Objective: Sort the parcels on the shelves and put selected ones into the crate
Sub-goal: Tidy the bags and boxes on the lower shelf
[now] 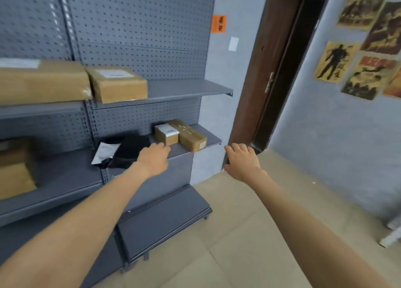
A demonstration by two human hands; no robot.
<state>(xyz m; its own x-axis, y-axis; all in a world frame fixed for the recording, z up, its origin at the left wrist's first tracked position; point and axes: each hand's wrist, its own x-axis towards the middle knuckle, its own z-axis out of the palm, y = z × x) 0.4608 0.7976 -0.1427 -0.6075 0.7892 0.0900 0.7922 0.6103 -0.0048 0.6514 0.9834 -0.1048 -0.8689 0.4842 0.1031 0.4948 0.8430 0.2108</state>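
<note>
Parcels, two small brown cardboard boxes (181, 134), sit side by side at the right end of the grey metal middle shelf (211, 139), beside a black plastic mailer bag (128, 150). The left hand (155, 157) reaches toward them, fingers loosely spread, empty; the right hand (242, 160) hovers open off the shelf's end. Best to take one box squarely. No crate is in view.
</note>
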